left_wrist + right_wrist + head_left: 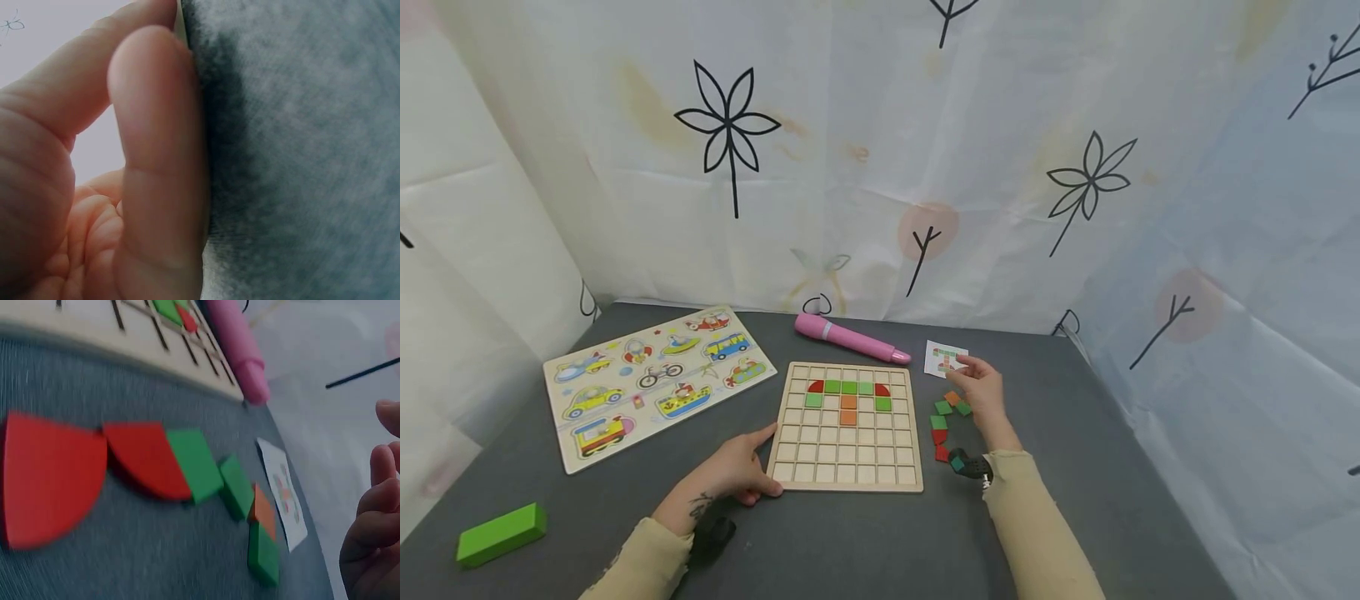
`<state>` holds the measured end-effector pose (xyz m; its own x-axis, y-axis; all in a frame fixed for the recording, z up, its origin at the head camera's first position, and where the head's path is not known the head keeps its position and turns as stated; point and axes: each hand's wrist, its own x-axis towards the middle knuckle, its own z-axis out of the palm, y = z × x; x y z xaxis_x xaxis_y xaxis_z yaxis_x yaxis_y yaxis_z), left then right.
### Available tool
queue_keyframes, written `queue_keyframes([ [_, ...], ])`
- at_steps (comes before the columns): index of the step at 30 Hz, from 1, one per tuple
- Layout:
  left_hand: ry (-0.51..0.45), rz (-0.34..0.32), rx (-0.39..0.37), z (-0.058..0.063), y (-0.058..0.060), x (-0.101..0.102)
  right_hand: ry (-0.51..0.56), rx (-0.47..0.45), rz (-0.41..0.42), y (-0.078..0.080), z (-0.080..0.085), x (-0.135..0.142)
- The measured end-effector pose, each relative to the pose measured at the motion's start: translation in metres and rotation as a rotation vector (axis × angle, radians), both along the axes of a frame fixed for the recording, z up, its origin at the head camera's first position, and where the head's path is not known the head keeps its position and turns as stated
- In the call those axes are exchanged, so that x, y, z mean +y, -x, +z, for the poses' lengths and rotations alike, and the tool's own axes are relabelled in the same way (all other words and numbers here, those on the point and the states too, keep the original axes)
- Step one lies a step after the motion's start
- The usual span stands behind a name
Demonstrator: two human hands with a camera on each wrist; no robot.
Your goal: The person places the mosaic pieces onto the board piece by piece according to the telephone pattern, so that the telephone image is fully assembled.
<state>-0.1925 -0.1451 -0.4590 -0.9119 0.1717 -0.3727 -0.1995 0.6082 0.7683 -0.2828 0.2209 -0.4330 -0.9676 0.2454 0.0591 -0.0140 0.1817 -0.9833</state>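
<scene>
A wooden grid board (827,454) lies in the middle of the head view, with several red, green and orange tiles set in its upper squares. My left hand (733,468) is at its lower left, index finger straight at the left edge and thumb at the near corner. The left wrist view shows these fingers (159,156) close up, hiding most of the board. Over a small white pattern card (936,358), my right hand (985,390) hovers with thumb and index fingertip apart, nothing visible between them. Loose tiles (195,464), green, red and orange, lie just below that hand.
Beyond the board lies a thick pink pen-shaped thing (853,338). A wooden picture puzzle (651,450) with vehicles is at the left, and a green block (501,536) sits near the front left. A patterned white cloth (850,167) hangs behind the dark table (865,550).
</scene>
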Motion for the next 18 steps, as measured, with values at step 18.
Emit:
queue_keyframes([
  [18,0.005,0.004,-0.003,0.000,-0.001,0.000,-0.720,-0.296,0.086,0.001,-0.024,0.024],
])
